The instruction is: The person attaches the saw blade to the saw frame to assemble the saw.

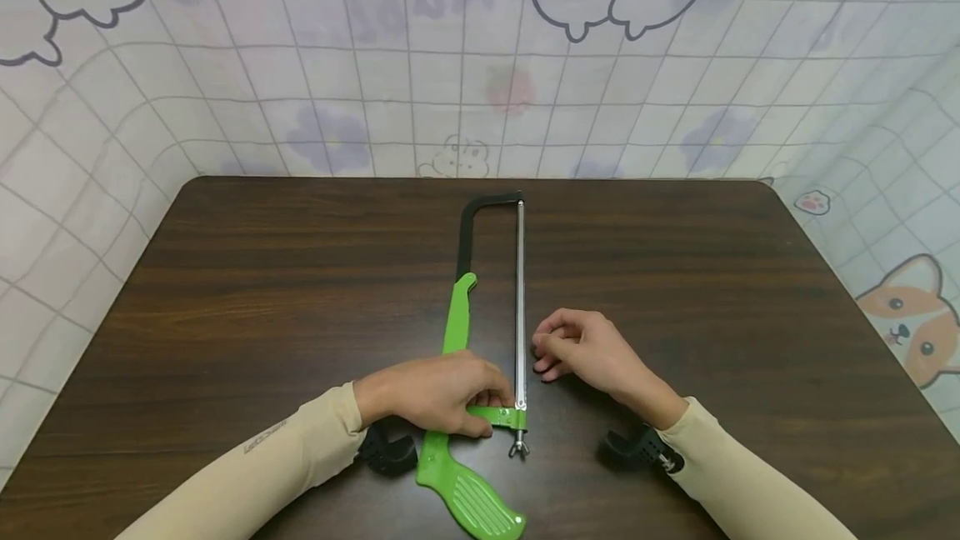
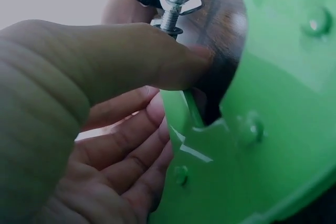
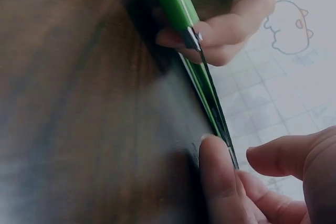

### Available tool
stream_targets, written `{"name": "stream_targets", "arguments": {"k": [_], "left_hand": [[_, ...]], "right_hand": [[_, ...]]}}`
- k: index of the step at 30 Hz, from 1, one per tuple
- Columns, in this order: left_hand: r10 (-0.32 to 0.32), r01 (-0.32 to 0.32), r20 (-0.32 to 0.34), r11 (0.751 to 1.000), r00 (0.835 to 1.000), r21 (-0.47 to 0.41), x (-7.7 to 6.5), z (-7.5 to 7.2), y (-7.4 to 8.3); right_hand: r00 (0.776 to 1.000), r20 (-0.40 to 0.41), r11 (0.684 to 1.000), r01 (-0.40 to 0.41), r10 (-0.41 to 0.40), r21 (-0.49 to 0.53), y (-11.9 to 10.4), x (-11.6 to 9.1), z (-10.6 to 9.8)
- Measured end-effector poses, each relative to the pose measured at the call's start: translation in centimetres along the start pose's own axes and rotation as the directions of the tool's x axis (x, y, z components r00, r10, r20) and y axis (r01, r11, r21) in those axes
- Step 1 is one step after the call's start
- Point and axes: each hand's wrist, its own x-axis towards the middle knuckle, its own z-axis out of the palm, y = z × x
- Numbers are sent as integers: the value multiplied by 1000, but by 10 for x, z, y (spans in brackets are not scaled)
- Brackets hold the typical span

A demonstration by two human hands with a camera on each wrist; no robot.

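Observation:
A hacksaw [image 1: 457, 319] with a green frame and a black front bow lies on the table, its silver blade [image 1: 521, 298] on the right side. My left hand [image 1: 435, 390] grips the green frame just above the handle [image 1: 480, 497], thumb and fingers around the short crosspiece. A wing nut [image 2: 172, 8] on a threaded bolt sticks out beyond the left thumb in the left wrist view. To the right of the blade, my right hand [image 1: 592, 354] hovers low with loosely bent fingers and a gap between thumb and forefinger; it appears to hold nothing.
The dark wooden table [image 1: 300, 257] lies under both hands. Behind and at the sides hangs a white gridded cloth [image 1: 420, 65] with cartoon prints. A black wrist mount [image 1: 633, 448] sits beneath the right forearm, and another black mount [image 1: 387, 452] beneath the left.

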Motion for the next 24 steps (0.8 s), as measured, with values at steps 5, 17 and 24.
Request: {"name": "stream_targets", "arguments": {"k": [5,17,24], "left_hand": [[-22,22,-11,1000,1000,10,0,1,2],[9,-9,-34,1000,999,9,0,7,3],[-2,2,-39,1000,999,-3,0,5,2]], "right_hand": [[997,44,996,72,-70,-50,7,-8,-2],[986,50,978,165,-160,-124,15,-15,0],[983,89,978,172,-163,-114,14,-16,-1]]}}
